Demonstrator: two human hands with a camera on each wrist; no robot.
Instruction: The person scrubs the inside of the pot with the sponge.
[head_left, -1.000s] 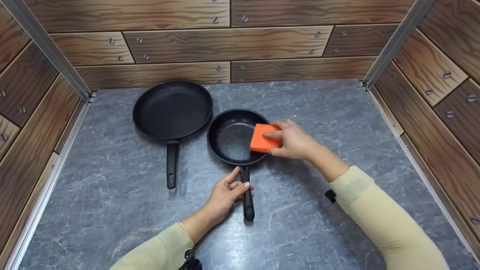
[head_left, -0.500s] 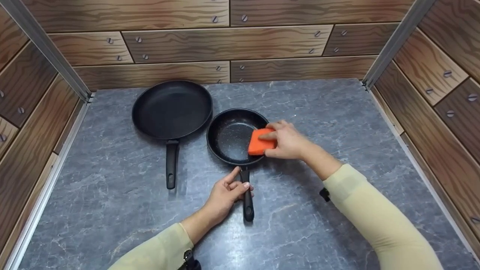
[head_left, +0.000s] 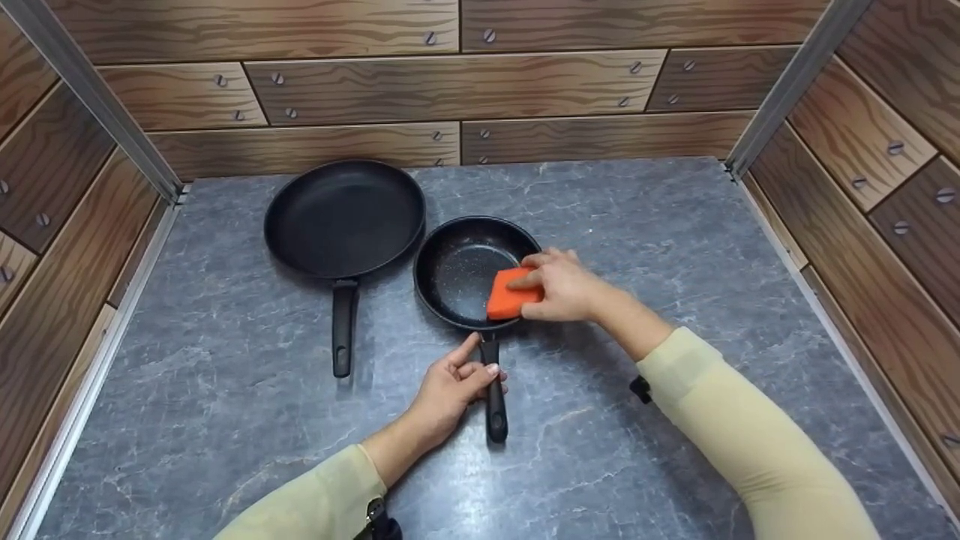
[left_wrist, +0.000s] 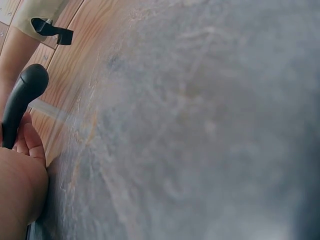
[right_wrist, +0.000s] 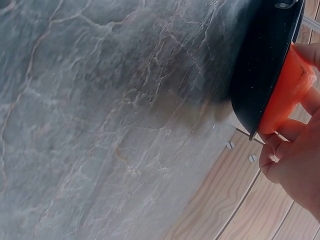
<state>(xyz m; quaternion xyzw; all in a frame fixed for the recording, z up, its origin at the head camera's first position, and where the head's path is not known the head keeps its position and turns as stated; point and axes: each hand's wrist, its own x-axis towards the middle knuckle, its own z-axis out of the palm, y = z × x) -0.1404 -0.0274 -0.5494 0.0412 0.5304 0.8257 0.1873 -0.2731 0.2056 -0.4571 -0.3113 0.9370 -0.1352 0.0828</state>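
A small black speckled frying pan (head_left: pixel 461 277) sits at the middle of the table, its handle (head_left: pixel 496 409) toward the person. My left hand (head_left: pixel 446 390) grips that handle close to the pan, thumb on top; in the left wrist view the handle's rounded end (left_wrist: pixel 34 82) sticks out past the fingers. With my right hand (head_left: pixel 566 289) I hold an orange sponge (head_left: pixel 508 296) inside the pan, at its right front wall. The right wrist view has the sponge (right_wrist: pixel 287 95) bent over the pan's rim, with fingers around it.
A larger black frying pan (head_left: pixel 345 217) lies to the left, right beside the small one, its handle (head_left: pixel 343 330) pointing forward. Wood-patterned walls (head_left: pixel 450 90) stand at the back and both sides of the grey marbled table (head_left: pixel 225 420).
The right hand has slid the sponge along the pan's right side, toward the handle and slightly left. My left hand and both pans stay in place.
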